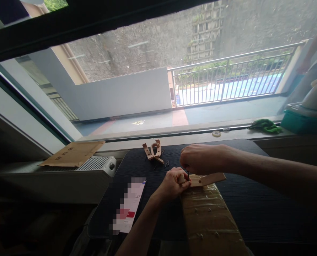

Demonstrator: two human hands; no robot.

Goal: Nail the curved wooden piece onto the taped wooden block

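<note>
A curved light-wood piece [214,178] with a round hole lies across the far end of a long board or box wrapped in brown packing tape [206,213]. My left hand [173,181] is closed on the wooden piece's left end, pressing it down there. Above it my right hand [192,157] is curled round a thin dark metal shaft [188,173] that points down at the wood near the left fingertips. The rest of that shaft is hidden in the fist, so its kind does not show.
Farther back on the black table [254,199] are more curved wooden pieces [155,151] with several screws [166,164]. A phone [132,206] lies to the left. Beyond are a radiator [105,164] bearing a brown envelope [73,154], a sill with a green cloth [265,126], and a window.
</note>
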